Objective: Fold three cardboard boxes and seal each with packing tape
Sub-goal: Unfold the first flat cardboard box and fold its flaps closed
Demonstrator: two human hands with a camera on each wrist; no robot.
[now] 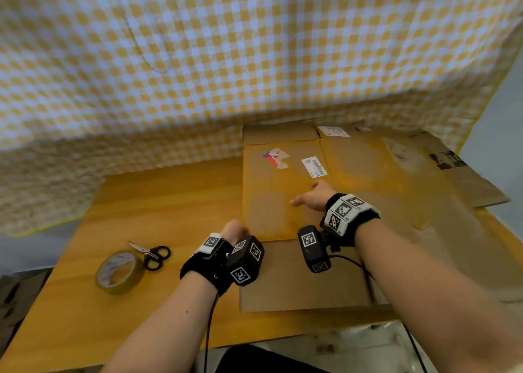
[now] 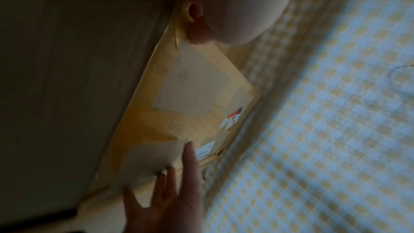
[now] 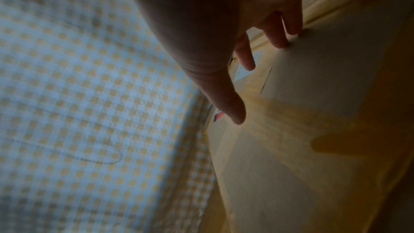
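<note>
On the wooden worktop (image 1: 169, 191), seen from the head camera, a flattened cardboard box (image 1: 280, 191) lies on top of other flat cardboard sheets (image 1: 452, 174), with a barcode label (image 1: 314, 166) and a torn sticker (image 1: 276, 157) facing up. The right hand (image 1: 311, 197) reaches over its middle with fingers spread and relaxed, holding nothing, probably to steady or lift the panel. The left hand (image 1: 233, 231) sits at the box's near left edge; its fingers are hidden behind the wrist gear here. A roll of packing tape (image 1: 120, 272) and black-handled scissors (image 1: 152, 255) wait together at the left, well apart from the box, likely set aside until a box is folded. A yellow checked cloth (image 1: 254, 47) hangs behind. In the left wrist view, the left hand's fingers (image 2: 197, 17) curl at the cardboard's edge, apparently pinching it to raise it, though blur makes that uncertain; the right hand's straight fingers (image 2: 190, 159) show further along the box. In the right wrist view, the right hand's fingertips (image 3: 277, 42) touch the cardboard surface, thumb free. No box appears folded yet.
</note>
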